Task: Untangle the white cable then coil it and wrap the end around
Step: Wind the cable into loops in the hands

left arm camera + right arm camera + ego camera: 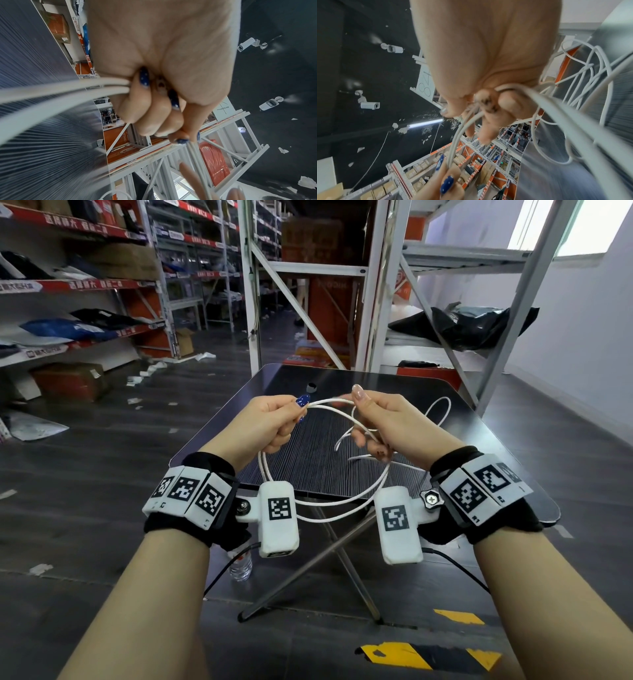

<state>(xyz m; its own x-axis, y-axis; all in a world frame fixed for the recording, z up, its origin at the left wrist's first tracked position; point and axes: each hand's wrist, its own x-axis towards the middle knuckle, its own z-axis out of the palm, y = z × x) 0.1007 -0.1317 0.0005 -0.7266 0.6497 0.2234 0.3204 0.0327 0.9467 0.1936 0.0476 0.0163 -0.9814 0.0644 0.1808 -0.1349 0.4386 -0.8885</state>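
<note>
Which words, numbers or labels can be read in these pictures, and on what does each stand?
"84", apparently: white panel, partly hidden.
Red shelf strips: Chinese characters, too blurred to read.
Wrist bands: black-and-white code squares, no words.

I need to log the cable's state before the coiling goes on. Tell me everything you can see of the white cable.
The white cable is thin, round and smooth, plastic-looking. Part of it forms about two large loops held in the air between both hands, sagging below the wrists over the near edge of the dark table. The left hand pinches the strands at the top; the right hand grips them a little apart. The rest trails loose in curls on the table beyond the right hand. No plug or end is plainly visible.
</note>
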